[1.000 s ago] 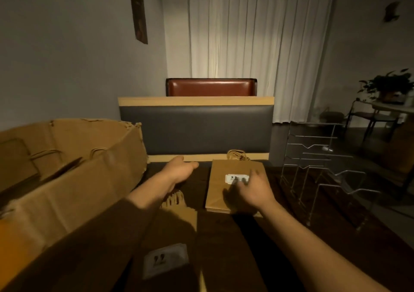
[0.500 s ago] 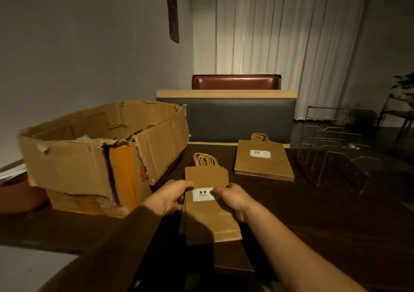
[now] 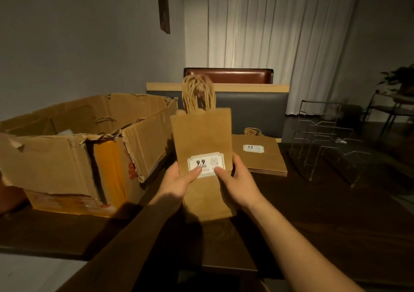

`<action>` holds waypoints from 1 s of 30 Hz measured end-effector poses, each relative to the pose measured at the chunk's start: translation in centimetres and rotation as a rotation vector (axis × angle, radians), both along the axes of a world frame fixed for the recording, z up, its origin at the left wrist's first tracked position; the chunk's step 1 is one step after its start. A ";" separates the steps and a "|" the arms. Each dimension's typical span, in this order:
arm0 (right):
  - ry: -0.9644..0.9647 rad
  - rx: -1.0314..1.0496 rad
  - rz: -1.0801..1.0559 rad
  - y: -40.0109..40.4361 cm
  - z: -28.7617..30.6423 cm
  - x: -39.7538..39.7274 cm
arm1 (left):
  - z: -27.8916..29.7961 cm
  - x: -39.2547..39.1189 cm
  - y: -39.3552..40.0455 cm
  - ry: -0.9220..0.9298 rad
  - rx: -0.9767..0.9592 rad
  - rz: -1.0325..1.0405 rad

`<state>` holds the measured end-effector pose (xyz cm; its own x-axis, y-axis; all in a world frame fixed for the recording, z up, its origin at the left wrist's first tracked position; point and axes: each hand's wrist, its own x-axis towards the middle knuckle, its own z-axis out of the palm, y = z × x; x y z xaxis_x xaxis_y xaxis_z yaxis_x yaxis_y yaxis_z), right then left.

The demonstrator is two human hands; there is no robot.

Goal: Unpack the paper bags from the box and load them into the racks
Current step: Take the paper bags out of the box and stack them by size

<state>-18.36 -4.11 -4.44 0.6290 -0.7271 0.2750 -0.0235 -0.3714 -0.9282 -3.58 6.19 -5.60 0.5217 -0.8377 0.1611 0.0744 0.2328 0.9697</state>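
Lifted from flat on the worktop half a second ago, a bundle of brown paper bags now stands nearly upright between both hands, its twisted handles pointing up in front of the bench back. The left hand grips the bundle's left edge and the right hand grips its right edge, each thumb pressed on the white price label and the other fingers curled behind the paper, mostly hidden. The bundle's lower edge hangs just above the dark wood, apparently clear of it.

A second stack of bags lies flat just right of the raised bundle, in the same spot as before, handles toward the bench. The torn cardboard box sits to the left, open, with more handles showing inside it. The clear racks stand well to the right, and no bags show in them.

Raising the bundle suggests that unpacking is giving way to loading: the likely next step is to carry it rightward over the flat stack and slide it into a rack slot. With bags left in the box and a stack waiting, the task looks far from done.
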 end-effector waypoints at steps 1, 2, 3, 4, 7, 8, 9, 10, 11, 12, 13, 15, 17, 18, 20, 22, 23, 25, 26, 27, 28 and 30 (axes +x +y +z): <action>-0.051 -0.033 0.009 0.0 0.5 -0.2 | 0.2 -0.1 -0.2 -0.078 -0.033 0.041; -0.087 -0.039 0.019 -0.1 0.4 -0.3 | 0.1 -0.3 -0.4 -0.157 -0.020 0.090; -0.108 -0.031 0.030 -0.1 -0.3 -0.5 | -0.4 -0.5 -0.6 -0.216 0.004 0.141; -0.118 0.005 0.033 0.1 -1.5 -0.6 | -1.3 -0.9 -0.5 -0.273 0.037 0.197; -0.150 0.159 -0.012 0.3 -5.1 -0.6 | -4.4 -2.1 -0.7 -0.327 0.030 0.268; -0.149 0.162 -0.034 0.2 -5.8 -0.4 | -4.9 -2.4 -0.7 -0.307 0.019 0.250; -0.146 0.159 -0.047 -0.2 -6.1 -0.1 | -5.0 -2.3 -1.0 -0.244 -0.003 0.217; -0.145 0.155 -0.060 -0.5 -6.1 0.2 | -5.0 -2.1 -1.3 -0.206 -0.010 0.177; -0.143 0.148 -0.078 -0.9 -6.1 0.5 | -4.8 -1.8 -1.5 -0.180 -0.008 0.150; -0.139 0.133 -0.094 -1.0 -5.8 0.7 | -4.7 -1.5 -1.6 -0.198 0.010 0.140; -0.143 0.128 -0.103 -1.1 -5.7 1.0 | -4.7 -1.0 -1.7 -0.220 0.028 0.129; -0.142 0.150 -0.101 -1.3 -5.8 1.4 | -4.7 -0.3 -1.8 -0.290 0.081 0.116; -0.114 0.190 -0.080 -1.1 -5.3 1.8 | -4.7 0.2 -1.8 -0.332 0.111 0.154; -0.085 0.219 -0.063 -1.2 -5.0 2.1 | -4.6 0.4 -1.9 -0.328 0.121 0.178; 0.005 0.274 -0.027 -1.6 -4.3 2.7 | -4.5 1.1 -2.1 -0.237 0.157 0.206; 0.104 0.240 0.007 -2.5 -3.2 3.7 | -3.6 2.4 -2.9 -0.213 0.195 0.225; 0.143 0.223 -0.001 -3.2 -2.6 4.5 | -3.0 3.2 -3.5 -0.211 0.219 0.247; 0.197 0.203 -0.070 -4.6 -1.7 6.3 | -1.5 4.3 -4.7 -0.201 0.253 0.276; 0.222 0.194 -0.100 -5.2 -1.2 7.3 | -1.0 4.8 -5.4 -0.194 0.257 0.288; 0.248 0.186 -0.121 -5.9 -0.9 8.2 | -0.3 5.1 -5.9 -0.186 0.274 0.298; 0.275 0.184 -0.137 -6.5 -0.7 9.1 | 0.1 5.6 -6.5 -0.180 0.296 0.309; 0.302 0.182 -0.174 -7.5 -0.6 10.4 | 0.4 6.4 -7.5 -0.213 0.350 0.327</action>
<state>-7.96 -11.65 -5.06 0.5252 -0.8497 -0.0470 -0.3533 -0.1674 -0.9204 2.85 -1.32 -5.23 0.7514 -0.6591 0.0318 -0.1555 -0.1300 0.9792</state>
